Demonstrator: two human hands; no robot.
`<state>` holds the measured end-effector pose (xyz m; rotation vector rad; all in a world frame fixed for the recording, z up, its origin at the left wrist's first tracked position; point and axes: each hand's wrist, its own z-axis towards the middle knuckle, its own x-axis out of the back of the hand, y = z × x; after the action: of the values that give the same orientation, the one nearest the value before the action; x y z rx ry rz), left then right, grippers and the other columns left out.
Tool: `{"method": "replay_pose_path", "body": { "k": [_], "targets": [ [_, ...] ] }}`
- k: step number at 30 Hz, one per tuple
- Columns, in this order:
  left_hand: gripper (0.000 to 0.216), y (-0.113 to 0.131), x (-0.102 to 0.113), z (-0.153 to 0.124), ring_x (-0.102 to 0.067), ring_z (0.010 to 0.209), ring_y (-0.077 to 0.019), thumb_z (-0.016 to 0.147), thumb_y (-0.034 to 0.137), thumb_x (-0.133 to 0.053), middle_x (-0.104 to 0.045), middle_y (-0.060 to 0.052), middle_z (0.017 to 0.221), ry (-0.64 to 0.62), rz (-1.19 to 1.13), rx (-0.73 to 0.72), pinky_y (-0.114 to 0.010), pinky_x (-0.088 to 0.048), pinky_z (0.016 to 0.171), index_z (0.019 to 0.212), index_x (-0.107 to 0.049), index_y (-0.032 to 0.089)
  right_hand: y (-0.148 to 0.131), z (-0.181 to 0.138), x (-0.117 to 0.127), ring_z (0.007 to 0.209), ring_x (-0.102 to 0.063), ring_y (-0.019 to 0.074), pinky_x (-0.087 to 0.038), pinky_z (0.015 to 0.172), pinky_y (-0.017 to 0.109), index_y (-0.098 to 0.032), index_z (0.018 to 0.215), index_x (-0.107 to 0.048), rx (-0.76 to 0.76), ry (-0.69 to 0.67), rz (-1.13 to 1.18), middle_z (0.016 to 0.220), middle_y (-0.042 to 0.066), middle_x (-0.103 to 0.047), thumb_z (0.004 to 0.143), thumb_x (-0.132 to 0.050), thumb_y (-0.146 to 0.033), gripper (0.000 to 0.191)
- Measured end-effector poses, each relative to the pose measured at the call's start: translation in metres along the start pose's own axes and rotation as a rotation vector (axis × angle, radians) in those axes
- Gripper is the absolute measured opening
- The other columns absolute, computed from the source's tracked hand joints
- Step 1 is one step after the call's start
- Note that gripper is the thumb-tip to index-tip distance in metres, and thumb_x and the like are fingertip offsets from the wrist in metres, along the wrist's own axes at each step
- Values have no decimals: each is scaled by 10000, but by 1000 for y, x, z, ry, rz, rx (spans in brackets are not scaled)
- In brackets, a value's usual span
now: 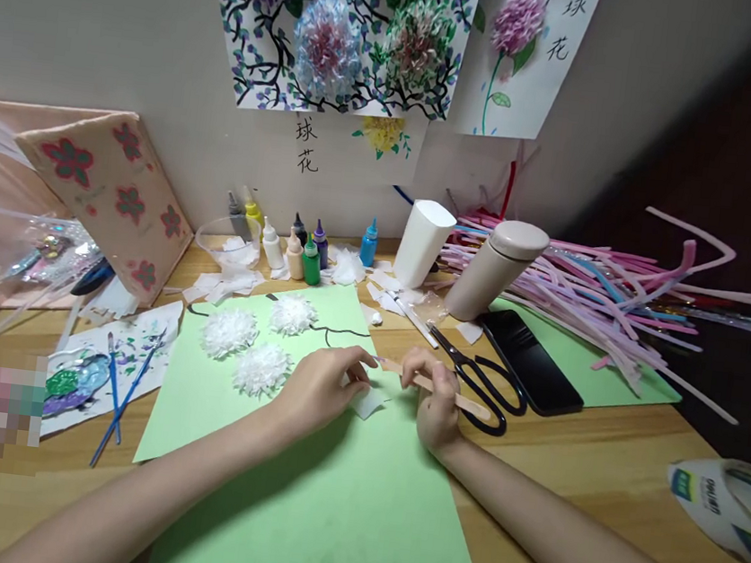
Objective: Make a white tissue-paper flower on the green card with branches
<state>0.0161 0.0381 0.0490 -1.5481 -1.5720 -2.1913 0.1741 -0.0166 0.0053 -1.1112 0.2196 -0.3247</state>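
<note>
My right hand (435, 401) is closed around a flat wooden craft stick (476, 409), whose far end points at my left fingers. My left hand (327, 380) is curled above the green sheet (324, 493), its fingertips close to the stick's end. A small piece of white paper (370, 404) shows under those fingertips and seems pinched there; the contact is partly hidden. On the same sheet, left of that hand, lie three fluffy white paper flowers (260, 370), with dark branch lines drawn beside them.
Black scissors (483, 375) and a phone (533, 361) lie right of my right hand. Behind stand paint bottles (311, 261), a white container (424, 244) and a tumbler (495, 268). Pipe cleaners (592, 288) are heaped right. Paintbrushes (122, 397) lie left, a tape roll (729, 507) right.
</note>
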Motion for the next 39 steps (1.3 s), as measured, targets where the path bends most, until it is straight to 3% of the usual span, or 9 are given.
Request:
{"method": "replay_pose_path", "body": {
  "k": [3, 8, 14, 20, 23, 25, 29, 33, 39],
  "targets": [
    [223, -2, -5, 1, -605, 765, -141, 782, 82, -529, -684, -4, 827, 32, 87, -65, -253, -440, 701, 947, -622, 200, -2, -4, 3, 500, -350, 150, -282, 540, 313, -211, 511, -339, 65, -65, -21, 490, -12, -328, 933, -230, -409, 479],
    [245, -7, -10, 1, -592, 776, -139, 796, 65, -517, -674, -9, 831, 56, 150, -117, -250, -441, 713, 996, -584, 190, -3, -10, 5, 447, -290, 130, -223, 493, 300, -203, 502, -285, 230, -158, -64, 463, -23, -274, 952, -203, -391, 495],
    [208, -9, -12, 2, -578, 752, -150, 835, 94, -479, -662, -12, 806, 112, 280, -150, -254, -420, 674, 991, -575, 193, 0, -5, 4, 471, -339, 123, -280, 518, 279, -208, 572, -318, 314, -409, -309, 503, -24, -340, 968, -169, -305, 434],
    [200, -5, -11, 3, -584, 780, -161, 850, 123, -471, -657, -16, 828, 112, 343, -147, -267, -423, 691, 1013, -563, 192, 4, -1, 2, 492, -386, 123, -313, 530, 269, -209, 594, -345, 291, -446, -360, 518, -22, -383, 969, -171, -299, 424],
    [184, 0, 3, 2, -588, 839, -169, 863, 178, -468, -643, -37, 926, 122, 384, -72, -266, -429, 695, 1025, -556, 184, 3, 0, 1, 490, -397, 124, -320, 529, 267, -210, 586, -353, 249, -436, -360, 513, -22, -389, 972, -168, -310, 440],
    [190, 2, 17, 2, -592, 824, -180, 884, 191, -415, -629, -60, 947, 126, 497, 51, -270, -422, 648, 983, -576, 172, 3, 0, 1, 487, -398, 127, -324, 529, 268, -211, 583, -360, 237, -429, -351, 511, -22, -390, 973, -167, -317, 447],
    [218, -1, 40, 5, -601, 773, -216, 833, 131, -420, -645, -92, 833, -15, 766, 295, -276, -375, 572, 758, -624, 146, 3, 0, 0, 494, -404, 128, -331, 540, 266, -213, 586, -374, 207, -438, -337, 523, -22, -394, 974, -185, -322, 445],
    [177, -4, 44, 9, -618, 774, -238, 747, 101, -485, -678, -113, 819, -153, 803, 386, -281, -363, 572, 736, -658, 139, 3, 0, 0, 503, -409, 129, -335, 547, 268, -211, 588, -376, 172, -446, -337, 533, -21, -398, 977, -185, -331, 449],
    [186, -3, 42, 13, -634, 787, -244, 720, 102, -503, -690, -131, 844, -178, 766, 455, -272, -380, 590, 781, -675, 138, 5, 0, 0, 531, -431, 134, -367, 577, 276, -210, 597, -394, 126, -465, -318, 547, -14, -415, 979, -186, -342, 454]
  ]
}}
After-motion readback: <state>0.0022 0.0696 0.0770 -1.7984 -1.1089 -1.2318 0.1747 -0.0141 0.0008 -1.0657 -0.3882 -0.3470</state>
